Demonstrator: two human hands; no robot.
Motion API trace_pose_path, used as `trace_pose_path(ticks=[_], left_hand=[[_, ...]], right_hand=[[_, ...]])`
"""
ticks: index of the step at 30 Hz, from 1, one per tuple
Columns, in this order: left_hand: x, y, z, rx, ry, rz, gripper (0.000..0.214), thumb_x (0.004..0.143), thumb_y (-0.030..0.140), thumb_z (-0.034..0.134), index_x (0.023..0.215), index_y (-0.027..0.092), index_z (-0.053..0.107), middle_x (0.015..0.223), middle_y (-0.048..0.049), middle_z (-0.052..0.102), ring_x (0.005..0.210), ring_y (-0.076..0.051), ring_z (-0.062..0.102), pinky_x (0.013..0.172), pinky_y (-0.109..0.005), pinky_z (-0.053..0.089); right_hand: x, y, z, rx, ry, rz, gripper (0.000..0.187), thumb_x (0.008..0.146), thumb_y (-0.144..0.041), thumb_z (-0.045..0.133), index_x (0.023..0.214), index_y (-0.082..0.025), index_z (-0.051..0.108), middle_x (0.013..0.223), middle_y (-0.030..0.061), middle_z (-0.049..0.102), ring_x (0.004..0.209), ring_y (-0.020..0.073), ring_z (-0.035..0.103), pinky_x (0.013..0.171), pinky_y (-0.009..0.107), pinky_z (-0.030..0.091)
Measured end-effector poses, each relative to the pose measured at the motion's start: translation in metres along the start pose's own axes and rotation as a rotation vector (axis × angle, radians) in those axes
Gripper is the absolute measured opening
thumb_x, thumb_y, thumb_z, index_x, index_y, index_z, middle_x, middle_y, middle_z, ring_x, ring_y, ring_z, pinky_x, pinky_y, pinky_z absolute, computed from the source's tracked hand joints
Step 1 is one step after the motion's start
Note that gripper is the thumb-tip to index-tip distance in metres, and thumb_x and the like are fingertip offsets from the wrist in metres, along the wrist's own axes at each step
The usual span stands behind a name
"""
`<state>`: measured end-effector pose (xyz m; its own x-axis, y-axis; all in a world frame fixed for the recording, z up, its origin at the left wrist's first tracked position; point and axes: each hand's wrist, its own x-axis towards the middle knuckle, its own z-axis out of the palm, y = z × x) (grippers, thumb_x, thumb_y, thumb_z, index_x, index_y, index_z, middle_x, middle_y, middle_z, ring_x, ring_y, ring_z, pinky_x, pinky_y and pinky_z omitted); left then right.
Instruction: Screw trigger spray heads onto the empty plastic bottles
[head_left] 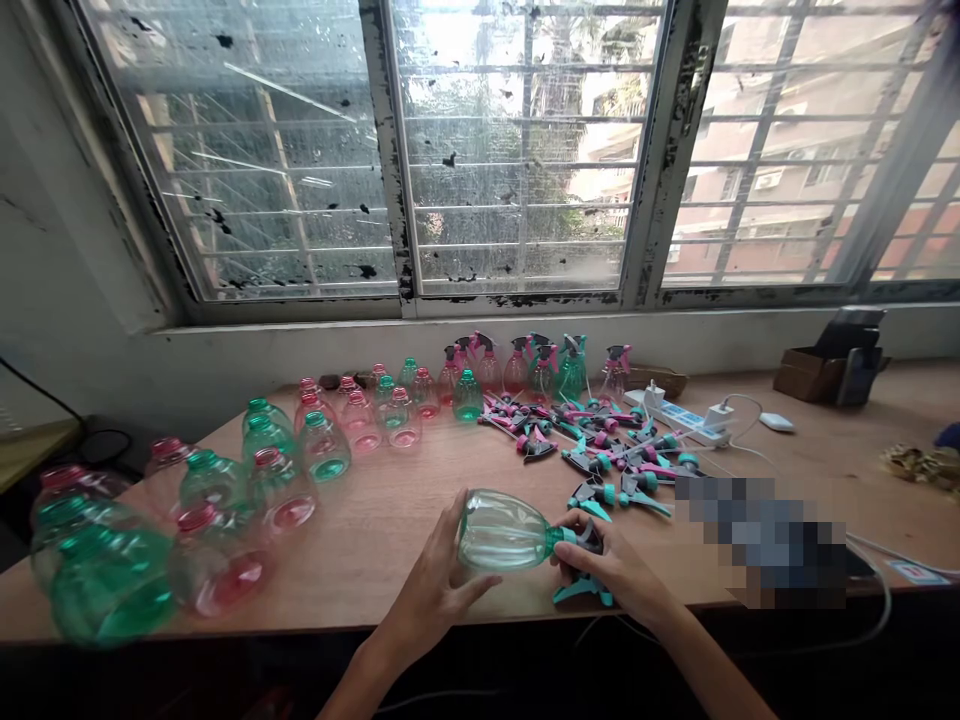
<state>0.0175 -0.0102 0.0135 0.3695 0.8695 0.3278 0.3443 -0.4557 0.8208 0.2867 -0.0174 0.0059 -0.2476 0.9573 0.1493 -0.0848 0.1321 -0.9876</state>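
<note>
A clear green spray bottle (501,530) lies sideways in the air above the table's front edge, its neck pointing right. Around its base curls my left hand (444,568), with the thumb underneath. My right hand (611,565) grips the teal and dark grey trigger sprayer (583,592) at the bottle's neck; its collar meets the neck, but whether it is fully threaded I cannot tell. Beyond the right hand lie loose trigger sprayers (600,440) in a pile, pink, teal and grey, with thin tubes.
Green and pink bottles without tops, such as this green one (112,580), fill the table's left side. Bottles with sprayers (517,372) stand by the window wall. At right are a power strip (686,415), a brown box (806,375), cables and a pixelated item (772,545).
</note>
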Motion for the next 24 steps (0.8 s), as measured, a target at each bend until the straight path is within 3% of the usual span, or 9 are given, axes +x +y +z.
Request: trace_pose_path(ticks=[3, 9, 13, 18, 24], left_hand=[[0.000, -0.003, 0.002, -0.023, 0.005, 0.011, 0.079, 0.093, 0.031, 0.065, 0.156, 0.037, 0.019, 0.160, -0.0073, 0.036, 0.144, -0.031, 0.040, 0.120, -0.050, 0.033], [0.000, -0.002, 0.001, -0.010, 0.019, -0.016, 0.099, 0.081, 0.038, 0.079, 0.158, 0.028, 0.017, 0.159, -0.0132, 0.039, 0.146, -0.037, 0.035, 0.120, -0.052, 0.032], [0.002, 0.005, 0.000, 0.029, 0.029, 0.002, 0.085, 0.083, 0.039, 0.076, 0.155, 0.029, 0.030, 0.156, -0.0109, 0.043, 0.145, -0.036, 0.037, 0.121, -0.052, 0.030], [0.001, 0.006, 0.000, -0.014, 0.030, 0.035, 0.072, 0.094, 0.033, 0.063, 0.155, 0.036, 0.025, 0.157, -0.0069, 0.041, 0.145, -0.031, 0.038, 0.118, -0.047, 0.035], [0.000, 0.004, 0.001, 0.032, 0.030, -0.022, 0.093, 0.083, 0.039, 0.076, 0.157, 0.030, 0.021, 0.157, -0.0118, 0.041, 0.146, -0.036, 0.035, 0.121, -0.054, 0.029]], right_hand=[[0.000, 0.001, 0.000, 0.008, 0.004, 0.006, 0.035, 0.082, -0.046, 0.078, 0.098, -0.018, 0.064, 0.074, 0.0009, 0.072, 0.062, 0.0165, 0.064, 0.060, 0.031, 0.054], [0.001, 0.008, -0.001, 0.008, 0.002, 0.020, 0.037, 0.080, -0.047, 0.079, 0.098, -0.018, 0.063, 0.067, -0.0007, 0.071, 0.061, 0.0168, 0.064, 0.059, 0.030, 0.052], [0.001, 0.007, -0.002, -0.010, 0.013, 0.028, 0.037, 0.080, -0.046, 0.079, 0.098, -0.018, 0.063, 0.063, -0.0014, 0.070, 0.060, 0.0170, 0.064, 0.060, 0.030, 0.050], [0.000, 0.001, -0.001, -0.027, 0.008, 0.021, 0.035, 0.082, -0.046, 0.079, 0.097, -0.018, 0.065, 0.064, -0.0007, 0.071, 0.061, 0.0174, 0.065, 0.061, 0.030, 0.049], [0.000, 0.002, -0.001, -0.040, 0.012, 0.027, 0.038, 0.080, -0.048, 0.079, 0.098, -0.018, 0.064, 0.062, -0.0011, 0.071, 0.060, 0.0185, 0.065, 0.060, 0.031, 0.049]])
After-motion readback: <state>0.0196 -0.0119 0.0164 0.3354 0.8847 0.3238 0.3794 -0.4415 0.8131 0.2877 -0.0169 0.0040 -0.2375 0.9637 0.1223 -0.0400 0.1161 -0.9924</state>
